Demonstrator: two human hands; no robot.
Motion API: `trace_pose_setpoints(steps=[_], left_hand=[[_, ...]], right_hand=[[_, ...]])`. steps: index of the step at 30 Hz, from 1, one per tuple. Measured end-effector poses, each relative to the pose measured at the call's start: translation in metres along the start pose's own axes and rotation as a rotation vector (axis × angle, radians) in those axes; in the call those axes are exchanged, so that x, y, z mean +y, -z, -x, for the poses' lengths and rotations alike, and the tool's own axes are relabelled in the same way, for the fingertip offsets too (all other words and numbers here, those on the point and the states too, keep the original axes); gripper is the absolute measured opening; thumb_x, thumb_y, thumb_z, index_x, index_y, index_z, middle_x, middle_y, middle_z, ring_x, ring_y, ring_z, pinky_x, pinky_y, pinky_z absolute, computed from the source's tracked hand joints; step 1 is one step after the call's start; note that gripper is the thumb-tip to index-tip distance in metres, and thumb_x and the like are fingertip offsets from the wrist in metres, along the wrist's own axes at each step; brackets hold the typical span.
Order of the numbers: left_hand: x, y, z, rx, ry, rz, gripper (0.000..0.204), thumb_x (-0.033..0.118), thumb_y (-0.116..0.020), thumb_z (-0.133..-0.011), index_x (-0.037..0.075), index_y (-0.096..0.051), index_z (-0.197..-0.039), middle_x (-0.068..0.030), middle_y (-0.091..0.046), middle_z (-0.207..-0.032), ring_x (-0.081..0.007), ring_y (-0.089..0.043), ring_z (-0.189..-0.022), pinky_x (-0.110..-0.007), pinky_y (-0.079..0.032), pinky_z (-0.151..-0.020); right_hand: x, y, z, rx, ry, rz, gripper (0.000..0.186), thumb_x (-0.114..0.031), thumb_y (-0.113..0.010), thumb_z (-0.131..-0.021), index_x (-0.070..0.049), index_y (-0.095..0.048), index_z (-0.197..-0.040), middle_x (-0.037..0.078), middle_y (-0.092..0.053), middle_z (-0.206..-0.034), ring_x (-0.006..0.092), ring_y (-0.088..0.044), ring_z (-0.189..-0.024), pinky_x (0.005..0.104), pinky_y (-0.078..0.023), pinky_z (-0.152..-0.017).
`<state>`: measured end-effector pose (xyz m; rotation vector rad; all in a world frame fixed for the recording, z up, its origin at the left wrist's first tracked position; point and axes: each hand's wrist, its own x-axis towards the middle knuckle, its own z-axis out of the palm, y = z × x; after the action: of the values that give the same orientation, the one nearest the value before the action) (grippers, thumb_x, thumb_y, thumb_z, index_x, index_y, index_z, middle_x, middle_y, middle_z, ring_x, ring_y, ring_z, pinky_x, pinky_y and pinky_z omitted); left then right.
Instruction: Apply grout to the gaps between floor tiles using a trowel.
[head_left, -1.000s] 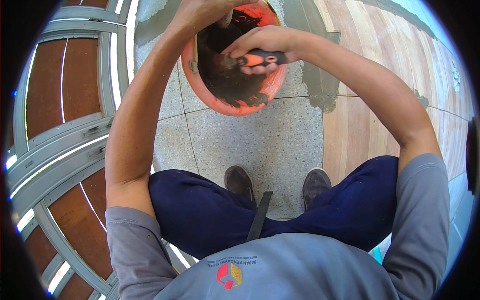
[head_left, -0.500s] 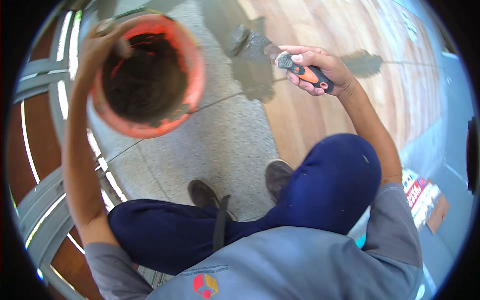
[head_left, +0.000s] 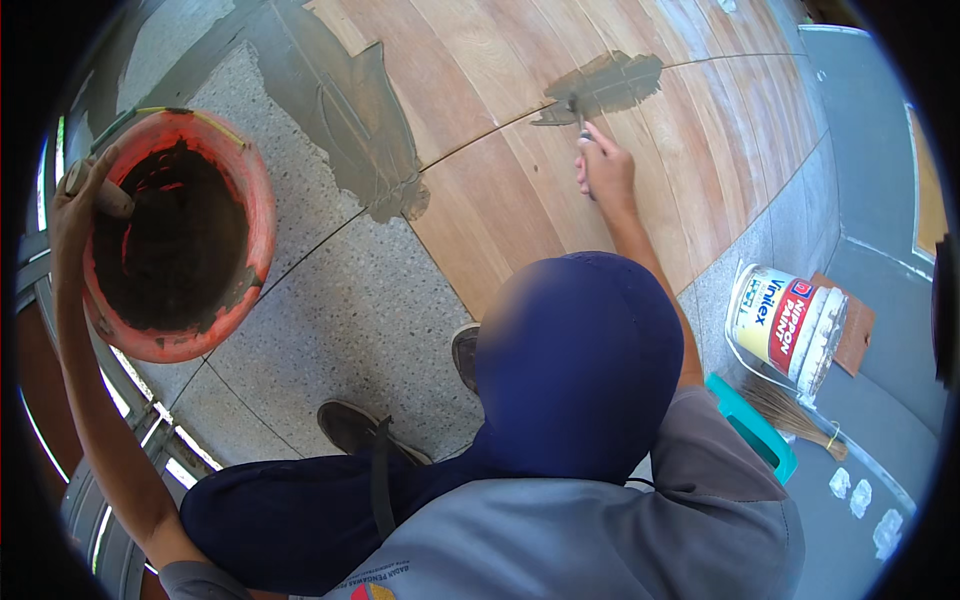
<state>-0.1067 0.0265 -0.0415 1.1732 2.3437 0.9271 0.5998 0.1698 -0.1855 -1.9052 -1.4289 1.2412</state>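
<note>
An orange bucket [head_left: 262, 215], its inside coated and partly filled with dark grey mortar [head_left: 170, 240], is at the left. My left hand [head_left: 75, 215] is closed on its left rim, the thumb over the inner side. Further right, my right hand [head_left: 607, 172] is wrapped round the handle of a putty knife [head_left: 586, 135]. The blade is against a smeared grey mortar patch [head_left: 625, 82], which lies across a joint of the wood-patterned floor tiles [head_left: 500, 210]. My fingers hide much of the handle.
A wider mortar band [head_left: 345, 110] covers the edge between speckled grey tiles [head_left: 330, 290] and the wood-patterned ones. At right are a white paint pail [head_left: 775, 325] on its side, a straw brush [head_left: 790, 410] and a teal plastic thing [head_left: 750, 425]. Metal bars [head_left: 110, 470] stand at lower left.
My right hand has carried the putty knife from above the floor down to the mortar patch. The view has shifted, with the bucket now further left and lower in it, still in my left hand.
</note>
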Motion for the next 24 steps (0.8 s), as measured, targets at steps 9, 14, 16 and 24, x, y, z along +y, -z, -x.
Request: trace_pose_setpoints(steps=[9,14,16,24], left_hand=[[-0.018,0.018,-0.002,-0.167,0.141,0.105,0.034,0.037,-0.080,-0.088,0.008,-0.073,-0.103,-0.0012,-0.067,-0.089,-0.0090,-0.062,-0.081,-0.026,-0.049,-0.074],[-0.007,0.007,-0.002,-0.103,0.076,0.030,0.040,0.044,-0.082,-0.085,0.009,-0.073,-0.102,-0.0015,-0.065,-0.085,-0.0105,-0.062,-0.079,-0.027,-0.049,-0.077],[0.007,-0.002,0.004,-0.084,0.026,-0.003,0.043,0.046,-0.083,-0.083,0.009,-0.073,-0.102,-0.0015,-0.065,-0.083,-0.0110,-0.062,-0.079,-0.028,-0.049,-0.077],[0.051,-0.011,0.036,-0.094,0.080,-0.079,0.041,0.050,-0.081,-0.083,0.010,-0.072,-0.089,-0.0001,-0.063,-0.076,-0.0106,-0.061,-0.071,-0.026,-0.047,-0.072]], right_hand=[[0.003,-0.080,0.004,0.008,0.179,0.971,0.037,-0.014,-0.053,-0.092,0.002,-0.061,-0.124,0.026,-0.072,-0.096,0.0403,-0.072,-0.091,0.0494,-0.058,-0.082],[-0.018,-0.086,0.041,-0.018,0.203,0.900,0.030,-0.019,-0.054,-0.091,0.000,-0.069,-0.109,0.030,-0.071,-0.093,0.0455,-0.070,-0.088,0.0538,-0.056,-0.078],[-0.033,-0.077,0.053,-0.174,0.359,0.839,0.031,-0.017,-0.055,-0.090,-0.001,-0.070,-0.111,0.029,-0.071,-0.089,0.0415,-0.072,-0.079,0.0489,-0.058,-0.073],[-0.100,0.031,-0.042,-0.354,-0.039,0.653,0.018,-0.014,-0.055,-0.089,0.000,-0.067,-0.089,0.012,-0.061,-0.062,0.0203,-0.061,-0.047,0.0344,-0.051,-0.041]])
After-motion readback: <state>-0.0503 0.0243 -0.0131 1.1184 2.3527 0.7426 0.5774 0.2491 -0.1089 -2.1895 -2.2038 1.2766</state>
